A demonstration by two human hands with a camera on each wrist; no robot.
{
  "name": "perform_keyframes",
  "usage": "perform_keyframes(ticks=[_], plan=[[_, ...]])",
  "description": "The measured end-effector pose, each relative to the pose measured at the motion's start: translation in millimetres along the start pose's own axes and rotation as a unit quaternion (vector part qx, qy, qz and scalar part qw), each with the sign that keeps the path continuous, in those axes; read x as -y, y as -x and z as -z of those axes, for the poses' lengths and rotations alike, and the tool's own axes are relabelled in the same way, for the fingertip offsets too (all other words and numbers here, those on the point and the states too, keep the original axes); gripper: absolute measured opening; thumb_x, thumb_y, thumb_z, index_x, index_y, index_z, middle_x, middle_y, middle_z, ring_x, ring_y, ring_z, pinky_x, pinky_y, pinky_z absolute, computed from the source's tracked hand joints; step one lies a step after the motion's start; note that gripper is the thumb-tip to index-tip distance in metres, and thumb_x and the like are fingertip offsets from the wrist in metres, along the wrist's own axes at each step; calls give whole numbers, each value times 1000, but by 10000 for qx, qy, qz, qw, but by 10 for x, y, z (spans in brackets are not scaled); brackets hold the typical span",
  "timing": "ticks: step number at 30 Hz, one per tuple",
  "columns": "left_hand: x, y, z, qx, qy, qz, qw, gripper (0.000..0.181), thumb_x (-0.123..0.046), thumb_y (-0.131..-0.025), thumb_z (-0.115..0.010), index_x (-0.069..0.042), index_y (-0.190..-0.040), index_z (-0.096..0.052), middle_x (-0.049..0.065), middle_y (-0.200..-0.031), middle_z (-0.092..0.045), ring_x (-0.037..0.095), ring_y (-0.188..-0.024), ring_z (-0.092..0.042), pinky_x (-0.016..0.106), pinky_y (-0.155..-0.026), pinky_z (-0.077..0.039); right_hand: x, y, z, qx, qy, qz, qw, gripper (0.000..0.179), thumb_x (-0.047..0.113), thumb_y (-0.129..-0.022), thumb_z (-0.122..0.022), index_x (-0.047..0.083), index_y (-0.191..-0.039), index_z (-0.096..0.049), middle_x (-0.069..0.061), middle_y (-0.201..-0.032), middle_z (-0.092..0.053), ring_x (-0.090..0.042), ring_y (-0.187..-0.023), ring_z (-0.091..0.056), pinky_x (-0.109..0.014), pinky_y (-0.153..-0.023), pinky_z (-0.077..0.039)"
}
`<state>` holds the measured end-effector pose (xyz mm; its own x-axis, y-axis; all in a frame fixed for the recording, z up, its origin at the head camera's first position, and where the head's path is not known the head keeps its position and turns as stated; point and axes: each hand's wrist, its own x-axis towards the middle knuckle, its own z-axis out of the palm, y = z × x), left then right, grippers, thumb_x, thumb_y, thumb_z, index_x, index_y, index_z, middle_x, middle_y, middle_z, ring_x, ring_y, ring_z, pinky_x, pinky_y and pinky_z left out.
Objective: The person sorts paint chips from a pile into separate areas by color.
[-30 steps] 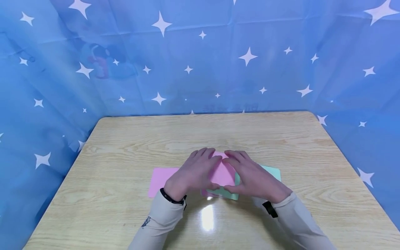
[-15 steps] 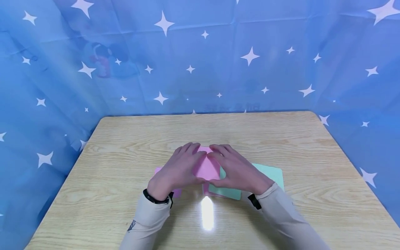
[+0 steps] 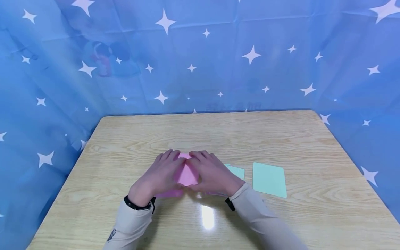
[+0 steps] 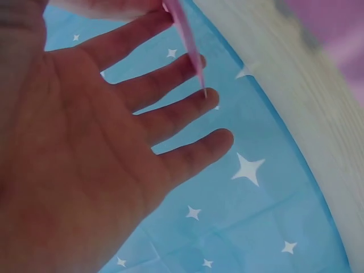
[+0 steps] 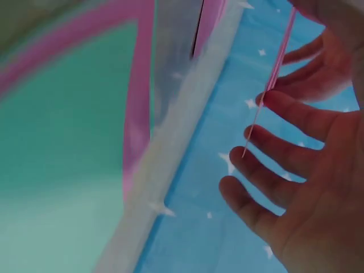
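Observation:
A thin pink square card (image 3: 187,175) is held between my two hands, above the table in the head view. My left hand (image 3: 157,175) grips its left side with thumb and fingertips. The right hand (image 3: 214,173) grips the opposite side in the same way, and the thumbs and index fingers of both hands nearly meet. Seen edge-on, the card (image 4: 190,48) runs along the left fingertips in the left wrist view. In the right wrist view its edge (image 5: 276,74) lies against the right fingertips. A second pink card (image 3: 170,193) lies below, mostly hidden by the left hand.
A mint card (image 3: 236,171) lies on the wooden table (image 3: 140,139), partly behind the right hand, with a pink edge (image 3: 215,193) showing beneath it. Farther right lies another mint card (image 3: 269,180). A blue star-patterned cloth (image 3: 200,55) hangs behind the table.
Both hands have moved left with the pink card, from over the middle mint card to over the pink card on the left. The mint cards are now more exposed.

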<state>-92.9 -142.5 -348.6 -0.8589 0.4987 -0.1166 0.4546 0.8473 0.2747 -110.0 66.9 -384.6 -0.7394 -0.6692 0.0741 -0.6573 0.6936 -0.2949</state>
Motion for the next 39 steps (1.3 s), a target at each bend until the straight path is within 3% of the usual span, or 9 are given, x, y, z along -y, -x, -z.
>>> perform_keyframes(ticks=[6,21,31,39], plan=[[78,62,-57,146,-102,98,9998,83,-38,-72,-92,-7,-140,-56,20,-148,-48,42,-144,-36,65,-117,-29,156,-89,-122,162,80,-16,9998,78,58,-82,-77,18,-144,-55,-8,-153,-47,-29,-139,-44,-53,-111,-43],[187,23,-260,315,-91,217,9992,82,-29,-66,-96,-7,-136,-59,16,-135,-56,41,-137,-45,66,-112,-35,276,-141,-256,591,-68,-290,9978,65,46,-84,-77,18,-140,-59,-7,-153,-49,-31,-142,-43,-54,-116,-38],[219,31,-301,478,42,241,9986,78,-27,-69,-94,-7,-136,-59,18,-140,-54,40,-135,-49,62,-106,-44,268,-139,-282,802,-126,-195,9965,63,43,-86,-74,16,-141,-58,-8,-152,-49,-31,-142,-43,-49,-119,-36],[213,49,-275,472,240,231,9983,83,-26,-72,-91,-4,-143,-54,22,-150,-47,43,-143,-40,64,-112,-36,259,-101,-267,815,-42,-141,9966,72,49,-86,-76,16,-147,-54,-10,-155,-47,-32,-145,-40,-51,-120,-35]])
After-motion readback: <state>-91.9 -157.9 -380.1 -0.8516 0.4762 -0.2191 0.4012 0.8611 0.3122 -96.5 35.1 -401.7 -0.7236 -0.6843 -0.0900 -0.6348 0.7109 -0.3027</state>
